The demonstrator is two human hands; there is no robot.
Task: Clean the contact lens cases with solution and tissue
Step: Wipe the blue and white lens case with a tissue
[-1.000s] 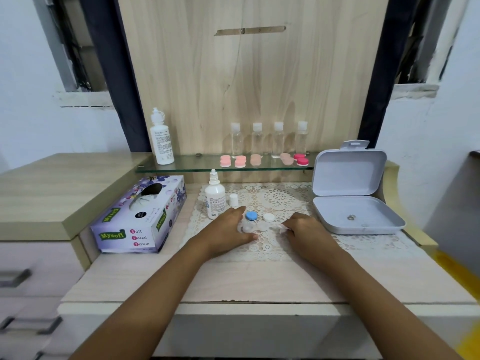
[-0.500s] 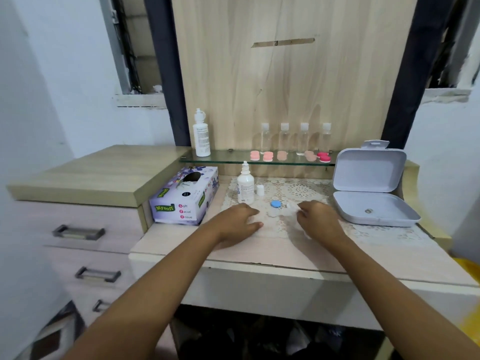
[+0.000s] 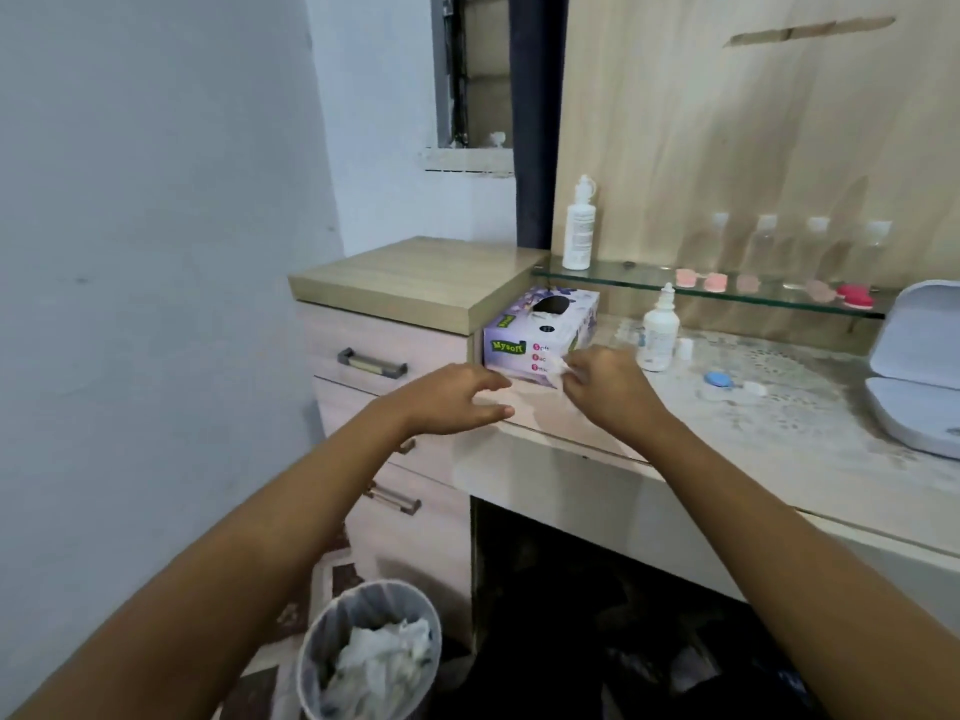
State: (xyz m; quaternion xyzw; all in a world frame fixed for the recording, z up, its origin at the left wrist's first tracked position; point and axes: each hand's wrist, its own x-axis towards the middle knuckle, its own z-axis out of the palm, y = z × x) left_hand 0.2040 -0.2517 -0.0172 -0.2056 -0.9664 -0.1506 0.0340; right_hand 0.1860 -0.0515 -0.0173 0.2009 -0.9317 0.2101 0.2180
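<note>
Two white solution bottles stand here, one (image 3: pixel 579 226) on the glass shelf (image 3: pixel 649 280) and one (image 3: pixel 660 337) on the table (image 3: pixel 727 459). The shelf also carries four clear little bottles (image 3: pixel 766 241) and, as far as the blur allows, five pinkish cases (image 3: pixel 714 282). One tissue box (image 3: pixel 540 335), one open grey box (image 3: pixel 914 397) and one bin (image 3: pixel 369 652) of crumpled tissues complete the count. The single lens case (image 3: pixel 719 379), with a blue cap and a white one, lies on the lace mat, untouched. The left hand (image 3: pixel 452 400) hovers at the table's edge, fingers loosely spread, holding nothing. The right hand (image 3: pixel 608 389) pinches a crumpled tissue (image 3: pixel 558 366) before the tissue box. Half a second ago both hands flanked the lens case; they have since moved left, and the bin has come into view.
</note>
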